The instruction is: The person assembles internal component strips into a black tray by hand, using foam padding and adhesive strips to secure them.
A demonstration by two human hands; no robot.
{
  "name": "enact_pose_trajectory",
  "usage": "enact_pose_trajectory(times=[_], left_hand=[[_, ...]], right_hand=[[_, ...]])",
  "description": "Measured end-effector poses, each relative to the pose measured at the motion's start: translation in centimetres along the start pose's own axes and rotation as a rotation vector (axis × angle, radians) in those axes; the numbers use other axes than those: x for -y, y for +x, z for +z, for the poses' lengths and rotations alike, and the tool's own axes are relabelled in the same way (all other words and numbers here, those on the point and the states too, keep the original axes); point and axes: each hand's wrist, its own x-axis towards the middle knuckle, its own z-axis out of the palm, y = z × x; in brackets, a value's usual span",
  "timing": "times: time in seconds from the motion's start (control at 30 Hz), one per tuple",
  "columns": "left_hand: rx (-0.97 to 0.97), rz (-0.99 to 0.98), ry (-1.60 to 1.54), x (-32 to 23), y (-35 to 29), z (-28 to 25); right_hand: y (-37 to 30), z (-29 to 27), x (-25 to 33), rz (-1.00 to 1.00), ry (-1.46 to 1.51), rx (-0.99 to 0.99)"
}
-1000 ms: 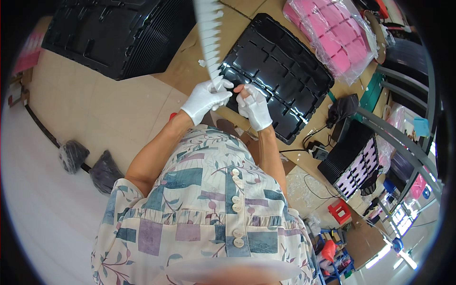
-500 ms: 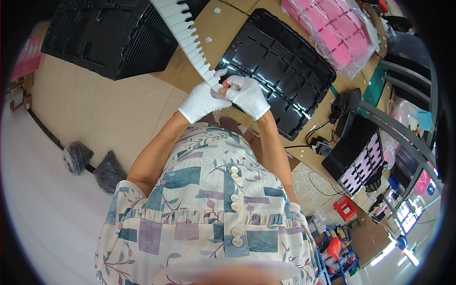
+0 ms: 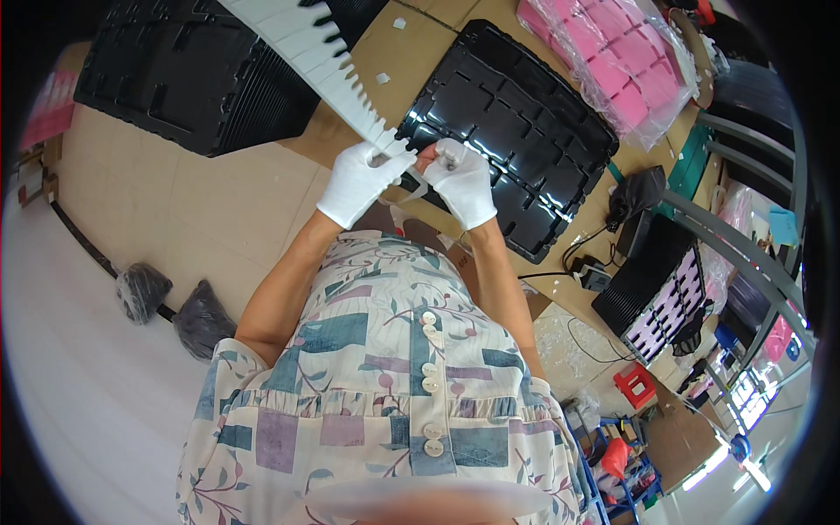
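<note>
- Just off the near left corner of the black tray (image 3: 516, 131), I see the left hand (image 3: 352, 184), white-gloved, its grip pinched round the near end of a toothed white strip (image 3: 328, 74).
- From that corner of the tray, the strip slants up and away to the left, its teeth facing the tray, crossing in front of a tall stack of black trays (image 3: 192, 79).
- Over the same corner is the right hand (image 3: 461, 184), gloved too, a bare fingertip showing; its grip is narrow, close by the strip's end, though I can't tell whether it holds it.
- Left of the tray, small white scraps (image 3: 383, 78) dot the brown surface (image 3: 411, 44).
- Beyond its right side lie pink sheets (image 3: 604, 61) in clear plastic.
</note>
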Motion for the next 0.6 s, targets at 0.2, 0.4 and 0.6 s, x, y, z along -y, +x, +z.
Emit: enact_pose_trajectory(times=[0.2,0.4,0.6], left_hand=[[-0.117,-0.070,-0.080,2.2,1.1,1.1],[-0.172,0.118,-0.328,6.1,2.1,0.3],[0.035,0.021,-0.134,6.6,0.8,1.1]], right_hand=[[-1.0,0.8,1.2,-0.626,-0.986,-0.119],[8.1,-5.9,-0.7,-0.283,-0.019,-0.281],[15.7,-12.2,-0.2,-0.194,-0.643,-0.209]])
